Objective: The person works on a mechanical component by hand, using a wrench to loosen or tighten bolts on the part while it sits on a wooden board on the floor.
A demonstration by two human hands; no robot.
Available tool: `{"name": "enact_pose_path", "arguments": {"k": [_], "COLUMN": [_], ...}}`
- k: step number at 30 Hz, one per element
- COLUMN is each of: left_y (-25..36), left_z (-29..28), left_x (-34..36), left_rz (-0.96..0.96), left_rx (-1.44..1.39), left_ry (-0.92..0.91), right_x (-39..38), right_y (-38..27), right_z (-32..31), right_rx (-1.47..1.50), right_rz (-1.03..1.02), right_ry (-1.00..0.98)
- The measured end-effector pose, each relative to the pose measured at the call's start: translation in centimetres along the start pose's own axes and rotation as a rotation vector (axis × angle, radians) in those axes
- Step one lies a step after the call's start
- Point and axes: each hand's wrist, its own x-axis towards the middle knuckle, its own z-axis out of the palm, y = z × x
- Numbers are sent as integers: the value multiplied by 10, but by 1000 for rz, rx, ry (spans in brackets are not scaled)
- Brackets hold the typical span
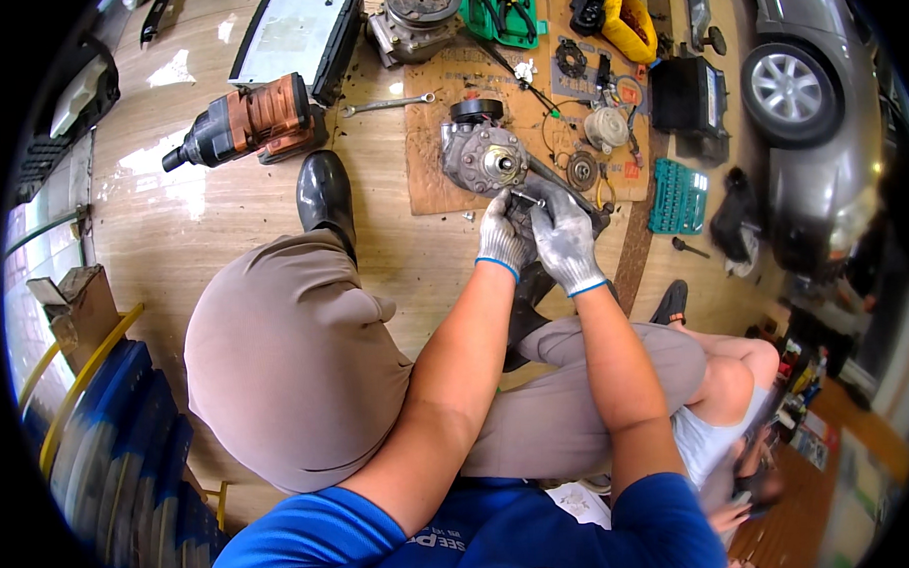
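Observation:
Both my hands wear grey-white work gloves with blue cuffs. My left hand point(503, 234) is closed, its fingertips at the near end of a thin shiny metal piece point(528, 197) with a small rounded end. My right hand point(567, 242) is also closed, fingers around the other end of that piece; what kind it is I cannot make out. Just beyond my hands, a grimy round compressor point(482, 155) with a shiny central shaft stands on flattened cardboard point(429, 175). Dark parts under my hands are partly hidden.
An orange-black impact wrench point(259, 119) and a combination wrench point(388, 104) lie left of the cardboard. Beyond are another compressor point(414, 23) and a green tool case point(506, 40). Rightward are a black battery point(690, 97), a teal socket set point(679, 198), a car point(819, 121) and a seated person point(730, 375).

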Motion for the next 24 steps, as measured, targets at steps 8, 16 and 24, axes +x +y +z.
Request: {"name": "enact_pose_path", "arguments": {"k": [8, 16, 24], "left_y": [-9, -16, -18], "left_z": [0, -3, -4], "left_x": [-14, -13, -22], "left_rz": [-42, -55, -188], "left_rx": [-42, -75, -115], "left_ry": [-60, -161, -264], "right_x": [1, -7, -13], "right_y": [5, -6, -4], "right_z": [-12, -32, -30], "right_rx": [202, 181, 343], "right_rz": [35, 140, 248], "right_ry": [-74, -83, 47]}}
